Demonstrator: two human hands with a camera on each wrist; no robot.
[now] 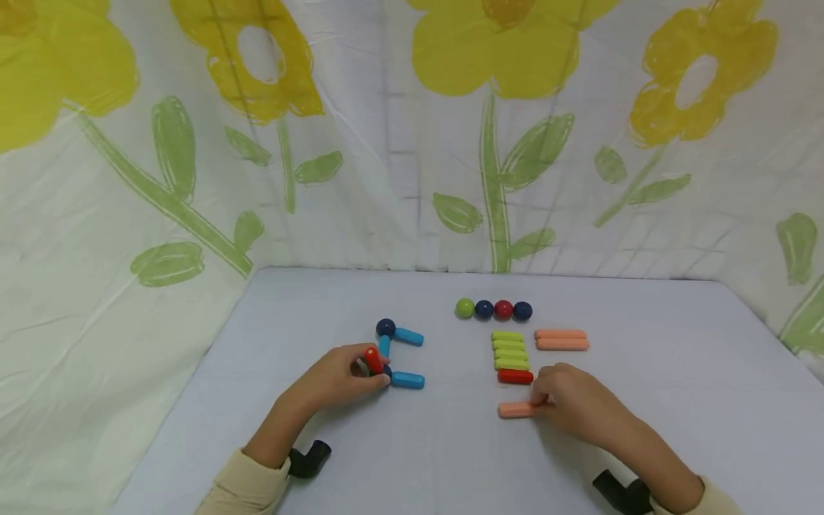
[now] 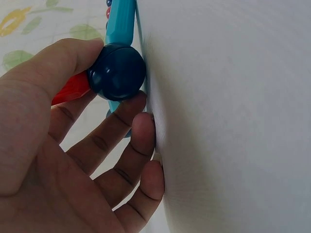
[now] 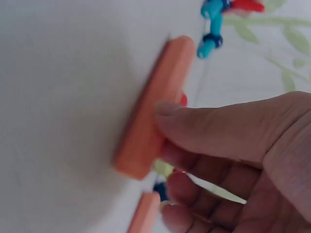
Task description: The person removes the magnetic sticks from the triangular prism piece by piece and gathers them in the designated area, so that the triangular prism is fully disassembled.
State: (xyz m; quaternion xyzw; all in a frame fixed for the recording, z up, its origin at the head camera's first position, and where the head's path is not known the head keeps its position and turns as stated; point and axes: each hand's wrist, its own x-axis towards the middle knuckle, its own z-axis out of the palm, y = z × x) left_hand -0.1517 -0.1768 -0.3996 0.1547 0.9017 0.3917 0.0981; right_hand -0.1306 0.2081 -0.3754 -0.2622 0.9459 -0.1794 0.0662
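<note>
PLACE: curtained-off tabletop corner, perhaps in a home; room beyond hard to make out | SIGNS: white worktop (image 1: 438, 458), yellow-flowered curtain (image 1: 360, 222) behind and on both sides, faint gridlines showing through

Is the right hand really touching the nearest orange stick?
Touching. The right wrist view shows the right hand's thumb resting flat against the orange stick's side, with no gap between them.

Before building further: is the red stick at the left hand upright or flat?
Upright, roughly: in the left wrist view the red stick juts from the navy ball, away from the table.
</note>
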